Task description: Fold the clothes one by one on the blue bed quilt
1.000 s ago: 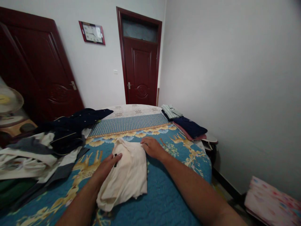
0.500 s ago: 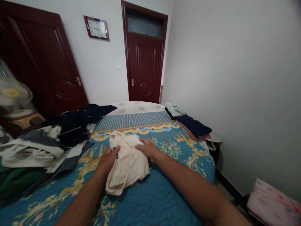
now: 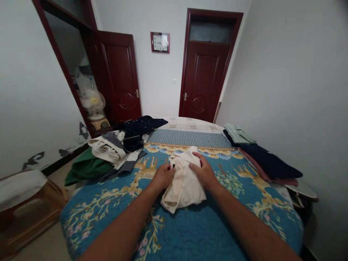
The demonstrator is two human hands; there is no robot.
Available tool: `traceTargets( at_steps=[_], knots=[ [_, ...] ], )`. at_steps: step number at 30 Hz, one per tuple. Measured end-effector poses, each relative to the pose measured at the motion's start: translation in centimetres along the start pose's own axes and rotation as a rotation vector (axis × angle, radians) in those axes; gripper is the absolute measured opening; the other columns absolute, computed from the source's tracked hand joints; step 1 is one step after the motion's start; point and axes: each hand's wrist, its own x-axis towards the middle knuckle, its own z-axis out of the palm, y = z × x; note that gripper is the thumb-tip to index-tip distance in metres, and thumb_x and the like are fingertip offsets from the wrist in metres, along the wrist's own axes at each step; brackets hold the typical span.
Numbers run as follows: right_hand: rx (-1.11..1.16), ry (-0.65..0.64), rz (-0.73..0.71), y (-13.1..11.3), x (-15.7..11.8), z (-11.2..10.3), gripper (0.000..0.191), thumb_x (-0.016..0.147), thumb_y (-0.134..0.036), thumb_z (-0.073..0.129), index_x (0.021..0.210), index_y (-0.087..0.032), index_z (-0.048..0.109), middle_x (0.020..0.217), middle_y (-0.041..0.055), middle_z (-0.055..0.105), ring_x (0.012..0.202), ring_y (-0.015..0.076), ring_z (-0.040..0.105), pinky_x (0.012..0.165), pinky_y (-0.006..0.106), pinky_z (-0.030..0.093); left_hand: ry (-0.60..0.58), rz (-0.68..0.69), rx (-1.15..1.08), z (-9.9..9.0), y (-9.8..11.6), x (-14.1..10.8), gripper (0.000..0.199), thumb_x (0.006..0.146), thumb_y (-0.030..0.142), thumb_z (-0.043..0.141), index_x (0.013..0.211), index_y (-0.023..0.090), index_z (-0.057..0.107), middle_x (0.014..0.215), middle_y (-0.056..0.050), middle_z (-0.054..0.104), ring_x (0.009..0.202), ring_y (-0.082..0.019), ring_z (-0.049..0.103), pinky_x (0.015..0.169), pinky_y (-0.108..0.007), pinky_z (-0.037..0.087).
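Observation:
A cream-coloured garment [image 3: 185, 181], bunched into a compact folded bundle, is between my two hands over the near middle of the bed-like surface with a blue patterned cover [image 3: 195, 232]. My left hand [image 3: 164, 175] grips its left edge, close to a small dark tag. On the upper right side, my right hand [image 3: 202, 170] holds the cloth with the thumb on top and the fingers behind. The undersides of the fingers are hidden by the fabric.
At the left lies a loose heap of clothes [image 3: 108, 150], with a green piece [image 3: 87, 168] and dark navy ones. Folded clothes [image 3: 266, 159] are stacked at the right edge. A wooden stool [image 3: 29, 192] stands at left; a fan [image 3: 92, 101] is by the doorway.
The view has turned left, so things appear farther right. Both hands still hold the cream garment, whose upper edge is now more folded over near my right hand.

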Motion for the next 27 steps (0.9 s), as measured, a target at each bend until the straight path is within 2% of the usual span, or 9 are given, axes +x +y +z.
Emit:
traceTargets(
  at_steps=[3, 5, 9, 13, 15, 19, 24, 26, 27],
  knots=[
    [-0.007, 0.009, 0.016, 0.0, 0.2, -0.4, 0.074, 0.077, -0.041, 0.076, 0.147, -0.023, 0.059, 0.131, 0.0111, 0.072, 0.114, 0.0289, 0.070, 0.105, 0.046, 0.055, 0.067, -0.092, -0.236, -0.2, 0.1, -0.1, 0.013, 0.081, 0.027, 0.067, 0.084, 0.017, 0.074, 0.079, -0.006, 0.076, 0.075, -0.023, 0.068, 0.070, -0.030, 0.050],
    [-0.031, 0.014, 0.016, 0.1, 0.5, -0.6, 0.076, 0.077, -0.042, 0.076, 0.148, -0.023, 0.058, 0.134, 0.0120, 0.071, 0.116, 0.0292, 0.070, 0.105, 0.046, 0.056, 0.072, -0.163, -0.412, -0.1, 0.3, -0.2, 0.018, 0.078, 0.026, 0.068, 0.093, 0.018, 0.073, 0.082, -0.006, 0.077, 0.072, -0.022, 0.070, 0.068, -0.030, 0.051],
    [-0.065, 0.023, 0.027, 0.4, 0.8, -0.8, 0.076, 0.076, -0.043, 0.076, 0.147, -0.023, 0.060, 0.140, 0.0133, 0.069, 0.122, 0.0300, 0.069, 0.106, 0.047, 0.055, -0.051, -0.278, -0.676, 0.0, 1.0, -0.4, 0.034, 0.073, 0.027, 0.077, 0.105, 0.016, 0.073, 0.088, -0.009, 0.080, 0.073, -0.024, 0.074, 0.070, -0.033, 0.057],
    [-0.070, 0.045, 0.020, 0.9, 1.0, -0.7, 0.074, 0.075, -0.042, 0.076, 0.145, -0.022, 0.062, 0.136, 0.0134, 0.071, 0.118, 0.0303, 0.071, 0.106, 0.048, 0.056, -0.178, -0.337, -0.710, 0.1, 1.5, -0.9, 0.042, 0.070, 0.033, 0.086, 0.107, 0.014, 0.074, 0.089, -0.013, 0.081, 0.074, -0.027, 0.076, 0.072, -0.038, 0.060],
    [-0.088, 0.062, -0.003, 1.1, 1.1, -0.9, 0.073, 0.075, -0.043, 0.076, 0.145, -0.024, 0.063, 0.135, 0.0122, 0.072, 0.117, 0.0300, 0.071, 0.104, 0.048, 0.057, -0.220, -0.313, -0.672, 0.2, 1.5, -1.1, 0.045, 0.068, 0.033, 0.089, 0.107, 0.014, 0.075, 0.090, -0.013, 0.082, 0.077, -0.028, 0.077, 0.075, -0.039, 0.060],
    [-0.162, 0.105, -0.048, 0.3, 1.5, -2.2, 0.073, 0.078, -0.045, 0.074, 0.147, -0.025, 0.061, 0.134, 0.0120, 0.073, 0.115, 0.0312, 0.072, 0.104, 0.050, 0.058, -0.201, -0.166, -0.637, 0.6, 1.5, -1.4, 0.049, 0.074, 0.041, 0.089, 0.112, 0.014, 0.076, 0.097, -0.013, 0.082, 0.083, -0.027, 0.077, 0.078, -0.036, 0.059],
    [-0.468, 0.282, -0.332, -3.7, 0.1, -3.2, 0.068, 0.089, -0.044, 0.066, 0.155, -0.029, 0.057, 0.149, 0.0135, 0.063, 0.138, 0.0362, 0.060, 0.120, 0.057, 0.046, -0.219, -0.051, -0.659, 1.6, 1.6, -1.4, 0.049, 0.077, 0.043, 0.087, 0.115, 0.015, 0.076, 0.102, -0.013, 0.082, 0.087, -0.024, 0.076, 0.074, -0.030, 0.056],
    [-0.532, 0.264, -0.424, -5.0, -1.1, -2.5, 0.069, 0.093, -0.042, 0.063, 0.161, -0.032, 0.052, 0.146, 0.0139, 0.064, 0.137, 0.0362, 0.061, 0.118, 0.057, 0.048, -0.154, -0.052, -0.694, 1.6, 1.6, -1.1, 0.044, 0.076, 0.041, 0.086, 0.110, 0.015, 0.075, 0.099, -0.012, 0.082, 0.088, -0.024, 0.076, 0.074, -0.029, 0.056],
    [-0.538, 0.212, -0.466, -5.2, -1.6, -2.1, 0.070, 0.094, -0.040, 0.062, 0.162, -0.034, 0.049, 0.146, 0.0134, 0.065, 0.136, 0.0354, 0.062, 0.117, 0.056, 0.050, -0.096, -0.055, -0.727, 1.4, 1.5, -0.8, 0.043, 0.075, 0.039, 0.086, 0.109, 0.016, 0.075, 0.098, -0.011, 0.082, 0.088, -0.024, 0.077, 0.074, -0.029, 0.057]
  ],
)
